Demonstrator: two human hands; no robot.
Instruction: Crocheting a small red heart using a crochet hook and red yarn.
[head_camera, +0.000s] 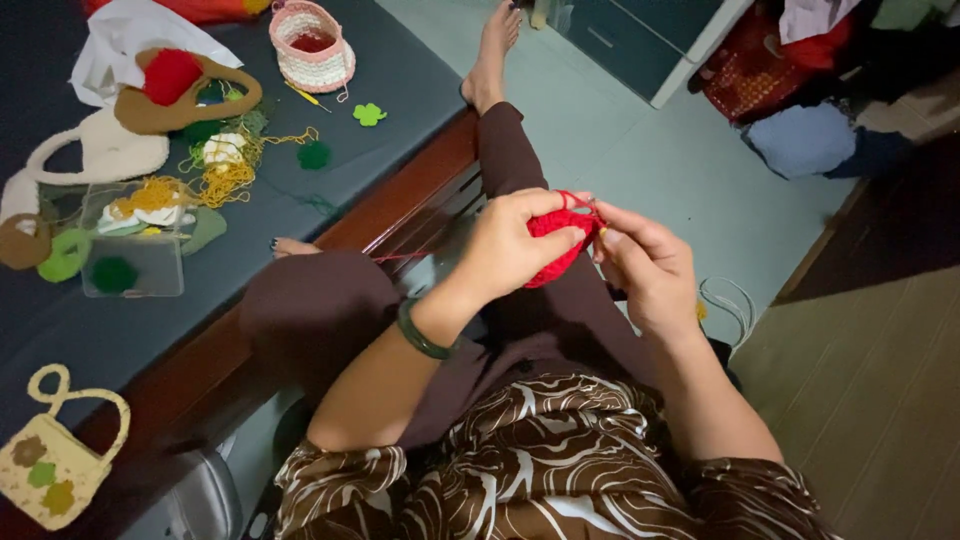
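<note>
The red crochet piece (553, 247) sits above the person's lap, near the middle of the scene, pinched between both hands. The left hand (510, 250) wraps it from the left, thumb across its front and fingers curled behind, so this hand carries most of it. The right hand (645, 265) meets it from the right, fingertips narrowed at its upper right edge, where red yarn loops show; whether they hold a hook I cannot tell. The piece's long axis runs from upper right down to lower left. A green bangle (425, 335) circles the left wrist. Far left, a dark table (400, 90) carries crocheted bags and yarn scraps.
</note>
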